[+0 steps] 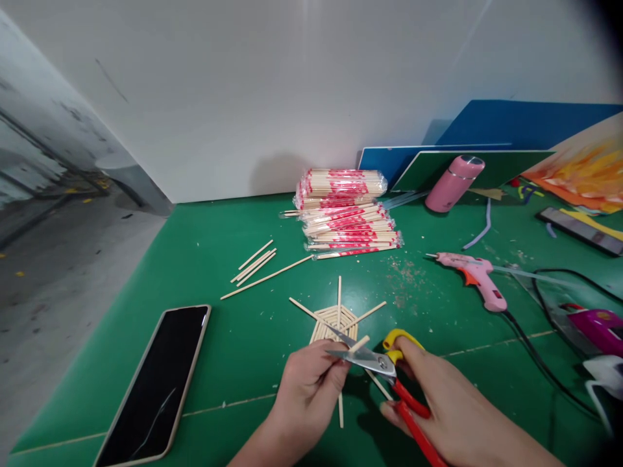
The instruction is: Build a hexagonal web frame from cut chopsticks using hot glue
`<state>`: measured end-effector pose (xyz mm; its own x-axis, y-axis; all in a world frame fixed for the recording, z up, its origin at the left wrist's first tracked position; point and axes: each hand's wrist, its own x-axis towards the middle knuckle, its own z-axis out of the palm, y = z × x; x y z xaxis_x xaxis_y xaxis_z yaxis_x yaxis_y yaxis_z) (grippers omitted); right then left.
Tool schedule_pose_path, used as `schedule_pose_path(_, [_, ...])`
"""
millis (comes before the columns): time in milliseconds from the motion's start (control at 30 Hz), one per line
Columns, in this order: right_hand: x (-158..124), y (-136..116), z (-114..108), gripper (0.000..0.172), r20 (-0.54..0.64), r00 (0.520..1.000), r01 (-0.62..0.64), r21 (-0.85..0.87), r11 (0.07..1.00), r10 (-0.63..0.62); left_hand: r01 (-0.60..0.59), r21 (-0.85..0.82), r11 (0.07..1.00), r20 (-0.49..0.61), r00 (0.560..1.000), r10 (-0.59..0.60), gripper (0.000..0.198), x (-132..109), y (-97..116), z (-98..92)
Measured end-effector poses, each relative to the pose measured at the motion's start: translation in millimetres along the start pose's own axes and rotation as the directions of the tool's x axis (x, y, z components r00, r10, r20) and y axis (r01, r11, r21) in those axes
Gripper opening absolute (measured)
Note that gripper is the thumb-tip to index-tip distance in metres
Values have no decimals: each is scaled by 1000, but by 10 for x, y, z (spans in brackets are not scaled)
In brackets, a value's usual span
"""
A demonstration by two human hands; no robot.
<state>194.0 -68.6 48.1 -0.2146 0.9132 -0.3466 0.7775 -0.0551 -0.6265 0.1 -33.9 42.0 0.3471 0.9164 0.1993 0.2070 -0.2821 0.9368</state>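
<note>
My right hand (438,395) grips a pair of scissors (374,363) with red and yellow handles. Between their parted blades sits a short wooden stick (359,344). My left hand (311,383) pinches that stick between thumb and fingers, close to the blades. Under both hands, on the green table, lies a web-like piece made of wooden sticks (339,311), with long spokes reaching out past rings of shorter pieces. My left hand and the scissors hide its lower part.
Packs of wooden sticks (348,214) are piled by the wall, with loose sticks (253,266) nearby. A phone (156,383) lies at left. To the right are a pink glue gun (474,275) with a cord, a pink bottle (455,183) and a purple tool (596,327).
</note>
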Motion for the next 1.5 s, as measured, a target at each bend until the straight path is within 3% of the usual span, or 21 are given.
schedule_pose_path(167, [-31,12,-35,38,4,1000,10,-32,999,-10,135,-183,974,112,987,-115,20,32,22,-37])
schedule_pose_path(300, [-45,-5,-64,31,27,1000,15,-31,999,-14,319,-422,848,227,944,-242,23,18,-11,-53])
schedule_pose_path(533, [-24,-37,-33,10,41,998,53,0,999,-53,461,-529,712,335,885,-324,28,-2,-47,-55])
schedule_pose_path(633, [-4,-19,-5,11,33,999,21,12,1000,-21,442,-495,748,281,896,-344,29,9,-37,-14])
schedule_pose_path(767, [20,-1,10,19,8,999,-42,3,999,42,316,-344,884,14,943,-331,23,9,-22,52])
schedule_pose_path(833, [22,-2,10,29,-5,999,-43,1,999,43,255,-272,928,-26,962,-272,20,6,-16,56])
schedule_pose_path(933, [13,-11,-3,37,-17,1000,-9,-10,1000,9,260,-295,920,59,965,-254,24,10,-15,23])
schedule_pose_path(1033, [4,-21,-34,38,-9,1000,15,-32,999,-15,355,-429,831,164,935,-315,26,19,-26,-12])
schedule_pose_path(1300, [-29,-15,-41,19,14,1000,25,-13,1000,-25,490,-619,614,315,871,-378,24,-30,-83,-1])
schedule_pose_path(1400, [-22,-5,-16,12,18,999,33,-9,999,-33,484,-612,625,328,875,-356,25,-38,-98,17])
schedule_pose_path(1500, [-2,13,-1,13,8,1000,11,-22,1000,-11,408,-560,721,231,913,-337,22,-22,-89,49])
